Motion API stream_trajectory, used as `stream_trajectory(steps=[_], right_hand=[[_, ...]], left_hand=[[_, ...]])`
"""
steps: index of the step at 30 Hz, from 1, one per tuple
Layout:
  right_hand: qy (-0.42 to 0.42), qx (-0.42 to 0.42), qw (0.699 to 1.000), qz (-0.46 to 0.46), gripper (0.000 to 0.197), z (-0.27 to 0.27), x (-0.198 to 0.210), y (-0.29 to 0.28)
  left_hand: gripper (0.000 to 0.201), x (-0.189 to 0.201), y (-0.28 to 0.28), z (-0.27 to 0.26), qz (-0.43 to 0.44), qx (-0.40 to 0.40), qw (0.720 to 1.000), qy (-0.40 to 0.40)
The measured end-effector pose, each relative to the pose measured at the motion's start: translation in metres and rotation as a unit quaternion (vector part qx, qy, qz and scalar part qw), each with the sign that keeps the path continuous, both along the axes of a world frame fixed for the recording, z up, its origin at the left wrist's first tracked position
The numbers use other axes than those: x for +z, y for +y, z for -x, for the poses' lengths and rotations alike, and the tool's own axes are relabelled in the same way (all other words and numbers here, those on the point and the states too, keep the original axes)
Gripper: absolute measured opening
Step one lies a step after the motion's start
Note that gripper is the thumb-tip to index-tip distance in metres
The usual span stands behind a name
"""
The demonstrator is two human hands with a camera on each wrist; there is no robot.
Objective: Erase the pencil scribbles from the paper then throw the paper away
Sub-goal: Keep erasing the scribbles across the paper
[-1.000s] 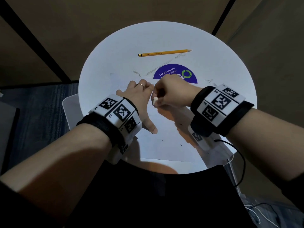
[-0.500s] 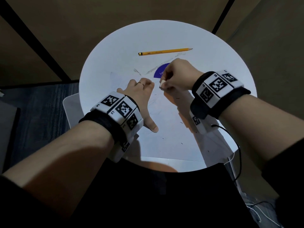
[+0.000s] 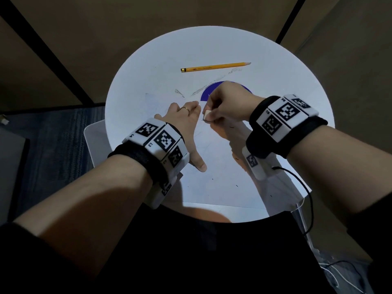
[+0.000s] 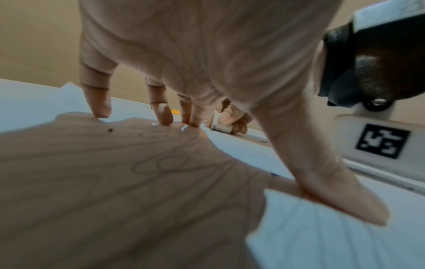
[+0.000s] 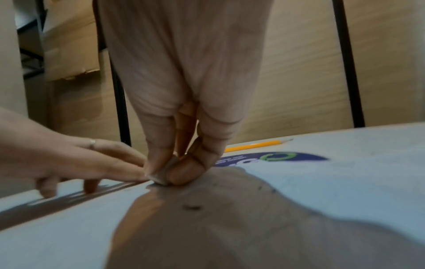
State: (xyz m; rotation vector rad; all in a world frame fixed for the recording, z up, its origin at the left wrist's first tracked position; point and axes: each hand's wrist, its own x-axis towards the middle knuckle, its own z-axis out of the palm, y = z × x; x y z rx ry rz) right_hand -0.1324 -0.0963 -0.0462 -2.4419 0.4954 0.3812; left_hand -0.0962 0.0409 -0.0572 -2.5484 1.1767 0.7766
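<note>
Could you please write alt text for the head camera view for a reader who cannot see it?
A right hand pinches a small white eraser against a white paper sheet on a round white table, while the left hand presses the sheet flat. A yellow pencil lies beyond.

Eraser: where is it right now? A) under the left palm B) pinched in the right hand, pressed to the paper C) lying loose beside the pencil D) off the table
B: the right hand pinches the white eraser against the paper, while the left hand lies flat beside it.
</note>
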Motion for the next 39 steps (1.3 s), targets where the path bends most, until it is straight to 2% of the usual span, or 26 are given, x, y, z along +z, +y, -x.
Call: stream_trajectory(steps=[5, 10, 13, 15, 19, 24, 28, 33, 37, 39], right_hand=[[-0.054, -0.033, 0.995, 0.072, 0.009, -0.012, -0.001, -0.003], [-0.042, -0.016, 0.999, 0.017, 0.011, -0.004, -0.003, -0.002], [-0.08, -0.04, 0.994, 0.069, 0.014, -0.01, -0.003, -0.002], [-0.094, -0.022, 0.99, 0.101, 0.015, -0.012, -0.002, 0.002], [-0.064, 0.004, 0.997, 0.039, 0.009, -0.005, -0.003, 0.003], [-0.106, -0.019, 0.989, 0.104, 0.015, -0.009, -0.002, 0.002], [-0.082, 0.003, 0.996, 0.047, 0.012, -0.003, -0.004, 0.003], [-0.116, -0.031, 0.991, 0.065, 0.011, -0.007, -0.007, 0.006], [-0.089, -0.008, 0.995, 0.038, 0.011, -0.003, -0.006, 0.006], [-0.087, -0.032, 0.995, 0.027, 0.014, -0.004, -0.007, 0.004]], left_hand=[[0.141, 0.002, 0.0, 0.0, -0.003, 0.002, 1.0, 0.003], [0.141, 0.0, 0.001, 0.0, 0.002, 0.001, 1.0, 0.005], [0.142, 0.0, 0.0, 0.0, -0.002, 0.002, 1.0, 0.004], [0.142, 0.0, 0.0, 0.0, -0.001, 0.002, 1.0, 0.005], [0.141, -0.002, 0.001, 0.0, 0.006, -0.001, 1.0, 0.003], [0.141, 0.0, 0.0, 0.0, -0.002, -0.001, 1.0, -0.003], [0.139, -0.001, 0.001, 0.0, 0.005, -0.001, 1.0, -0.002], [0.141, -0.002, 0.001, 0.0, 0.006, -0.004, 1.0, -0.006], [0.141, -0.002, 0.002, 0.0, 0.013, -0.002, 1.0, -0.006], [0.14, -0.001, 0.002, 0.001, 0.009, -0.003, 1.0, -0.008]])
